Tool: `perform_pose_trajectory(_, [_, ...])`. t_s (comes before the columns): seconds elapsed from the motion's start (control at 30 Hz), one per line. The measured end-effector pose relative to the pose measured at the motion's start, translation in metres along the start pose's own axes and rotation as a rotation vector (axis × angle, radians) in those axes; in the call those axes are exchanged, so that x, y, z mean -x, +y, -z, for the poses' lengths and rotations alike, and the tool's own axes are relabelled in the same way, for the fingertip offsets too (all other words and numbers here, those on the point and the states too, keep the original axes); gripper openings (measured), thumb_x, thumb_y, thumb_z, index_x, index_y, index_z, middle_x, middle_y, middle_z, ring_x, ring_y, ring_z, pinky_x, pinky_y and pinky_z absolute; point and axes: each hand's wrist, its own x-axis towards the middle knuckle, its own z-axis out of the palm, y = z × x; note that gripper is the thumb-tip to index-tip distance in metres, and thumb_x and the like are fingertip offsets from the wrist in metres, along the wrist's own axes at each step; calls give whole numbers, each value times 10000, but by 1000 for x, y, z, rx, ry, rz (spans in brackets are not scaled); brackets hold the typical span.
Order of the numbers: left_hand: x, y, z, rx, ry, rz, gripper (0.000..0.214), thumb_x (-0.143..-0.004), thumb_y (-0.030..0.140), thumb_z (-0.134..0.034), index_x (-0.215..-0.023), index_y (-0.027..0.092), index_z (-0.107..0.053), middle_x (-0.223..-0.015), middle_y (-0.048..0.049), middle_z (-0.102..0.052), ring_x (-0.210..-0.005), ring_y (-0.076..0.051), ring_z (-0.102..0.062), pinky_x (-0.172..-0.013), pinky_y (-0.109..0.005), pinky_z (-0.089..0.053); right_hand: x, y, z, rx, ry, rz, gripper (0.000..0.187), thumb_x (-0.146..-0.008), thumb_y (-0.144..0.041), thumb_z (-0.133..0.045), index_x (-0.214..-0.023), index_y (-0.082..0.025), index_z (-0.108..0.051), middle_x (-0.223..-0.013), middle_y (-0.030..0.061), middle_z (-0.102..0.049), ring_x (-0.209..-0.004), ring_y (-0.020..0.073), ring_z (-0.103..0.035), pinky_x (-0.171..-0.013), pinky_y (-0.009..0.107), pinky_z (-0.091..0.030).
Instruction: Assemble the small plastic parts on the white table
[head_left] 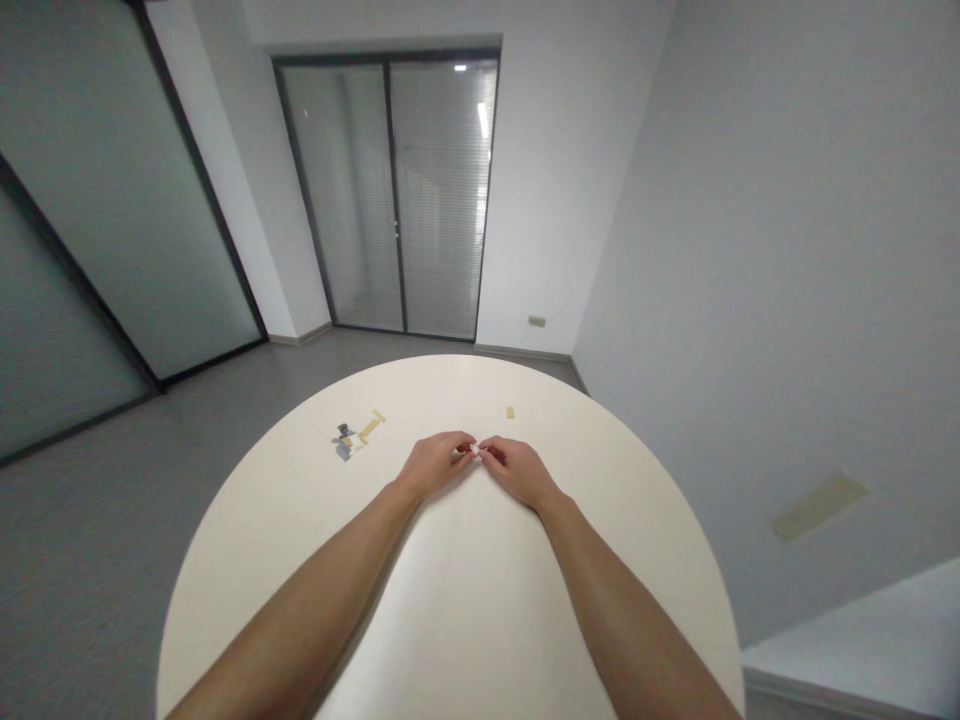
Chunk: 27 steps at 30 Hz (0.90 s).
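The person's left hand (435, 465) and right hand (521, 472) meet above the middle of a round cream tabletop (480, 610), both bare forearms reaching in from the bottom of the view. Between them, a small white piece (474, 451) is pinched at the fingertips of both hands, which are curled nearly shut around it, their tips touching or almost touching. The fingers hide most of the piece, and it is too small to show which way its long axis runs. The hands sit low over the tabletop; whether they touch it cannot be told.

Left of the hands and well apart from them, a loose cluster of small grey pieces (343, 442) lies toward the far edge of the table, with flat tan strips (369, 429) just beside it, angled up to the right. A single short tan piece (510, 412) lies alone beyond the right hand, near the far rim, its long side running away from the person.

Past the table spreads a grey floor (112, 560). Straight ahead stands a glazed double door (390, 200) with blinds behind the glass, and a small wall socket (536, 321) sits low on the white wall (750, 300) to its right.
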Motion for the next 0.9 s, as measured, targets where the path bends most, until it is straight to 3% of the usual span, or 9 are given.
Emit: perform_pose_trajectory(0.9, [1,2,2,-9,0,71,268,-927,382,-492,-1104,261,-652,-979,-6,-735,-854,-159,-665,-768,-260,-487,1,-4,2,-48,9,-24,205,-911,-286,-552,-1064,-244,-680,-870,19,-728,-776,156,-649,-749,263,-476])
